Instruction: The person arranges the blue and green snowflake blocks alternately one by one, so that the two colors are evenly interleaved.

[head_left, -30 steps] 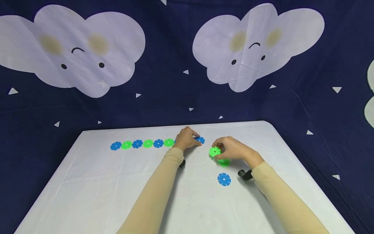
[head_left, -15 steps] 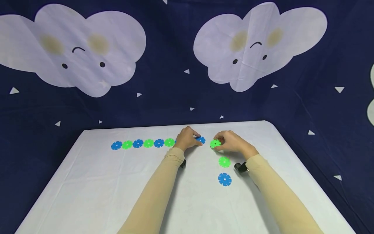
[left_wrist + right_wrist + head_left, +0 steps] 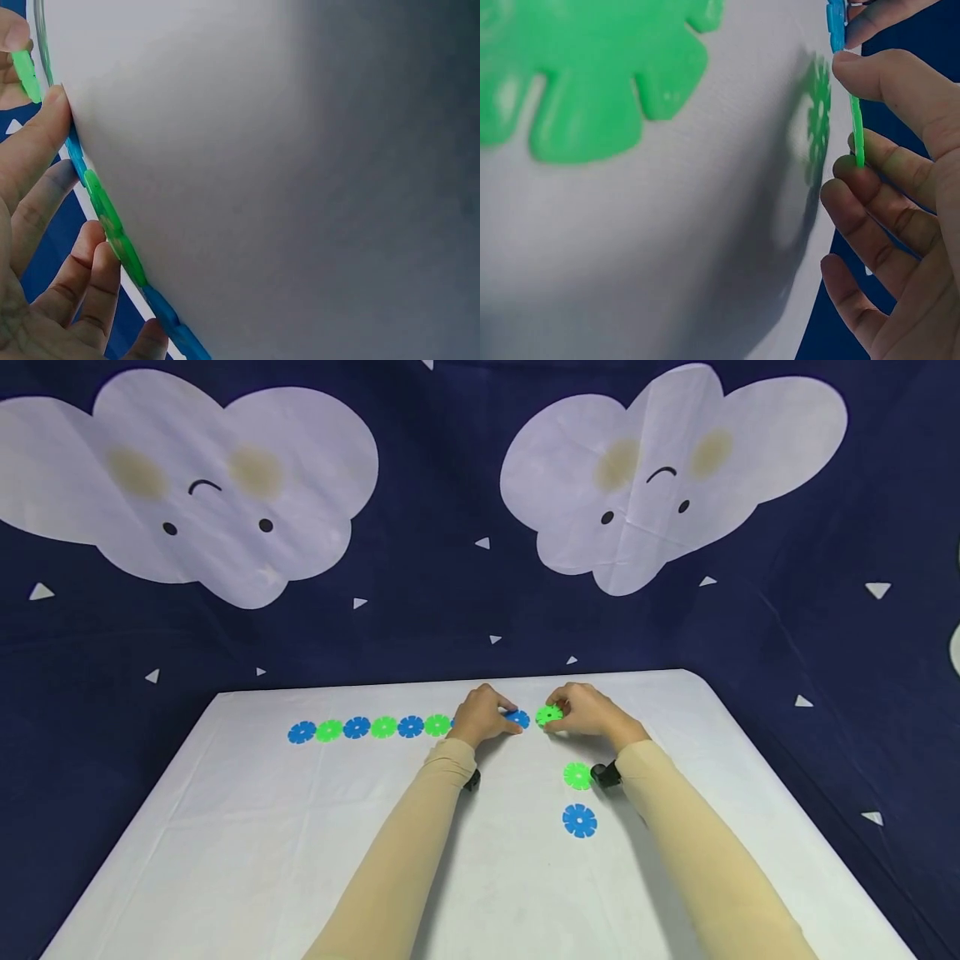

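My left hand (image 3: 482, 718) pinches the blue notched plastic disc (image 3: 517, 719) at the right end of a row between thumb and index finger. In the left wrist view that blue disc (image 3: 76, 154) adjoins a green disc (image 3: 114, 229) and a further blue one (image 3: 176, 326). My right hand (image 3: 592, 710) pinches a green notched disc (image 3: 549, 716) by its edge, just right of the blue end disc. Seen from the right wrist, this green disc (image 3: 857, 131) stands edge-on between thumb and fingers, its shadow falling on the cloth. My left hand hides part of the row.
The row goes on leftward in alternating colours, past a green disc (image 3: 384, 727) to a blue disc (image 3: 302, 732). Nearer me lie a loose green disc (image 3: 577, 776) and a loose blue disc (image 3: 580, 820). Behind the white table (image 3: 247, 843) hangs a dark blue cloud-print cloth (image 3: 435, 610).
My right hand has carried its green disc away from me, off the loose green one, up beside the blue end disc. My left hand keeps its hold in the same place.
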Demonstrator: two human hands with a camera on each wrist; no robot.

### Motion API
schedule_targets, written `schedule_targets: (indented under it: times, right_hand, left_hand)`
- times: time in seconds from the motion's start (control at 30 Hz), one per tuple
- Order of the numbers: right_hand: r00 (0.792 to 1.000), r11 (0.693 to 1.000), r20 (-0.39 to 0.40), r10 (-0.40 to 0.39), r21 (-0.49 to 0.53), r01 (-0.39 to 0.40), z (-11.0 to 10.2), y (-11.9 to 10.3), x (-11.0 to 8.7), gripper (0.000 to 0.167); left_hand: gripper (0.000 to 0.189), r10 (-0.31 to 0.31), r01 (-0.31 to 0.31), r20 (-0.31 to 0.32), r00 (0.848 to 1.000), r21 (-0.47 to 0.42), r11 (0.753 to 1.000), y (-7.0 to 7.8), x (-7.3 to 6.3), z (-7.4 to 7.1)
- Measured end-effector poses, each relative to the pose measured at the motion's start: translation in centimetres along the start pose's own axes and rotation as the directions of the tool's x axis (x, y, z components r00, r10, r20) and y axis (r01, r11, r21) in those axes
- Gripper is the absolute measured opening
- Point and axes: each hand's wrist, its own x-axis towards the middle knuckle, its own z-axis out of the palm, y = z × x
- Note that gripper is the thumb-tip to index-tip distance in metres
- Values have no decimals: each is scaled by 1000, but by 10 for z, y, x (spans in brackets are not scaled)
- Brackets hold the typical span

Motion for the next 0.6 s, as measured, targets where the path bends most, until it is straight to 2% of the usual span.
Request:
schedule_targets:
  times: [0.6]
  right_hand:
    - [999, 1000, 37, 10, 30, -11, 6, -6, 10, 50]
  left_hand:
    - [41, 8, -8, 0, 1000, 0, 1000, -2, 2, 2]
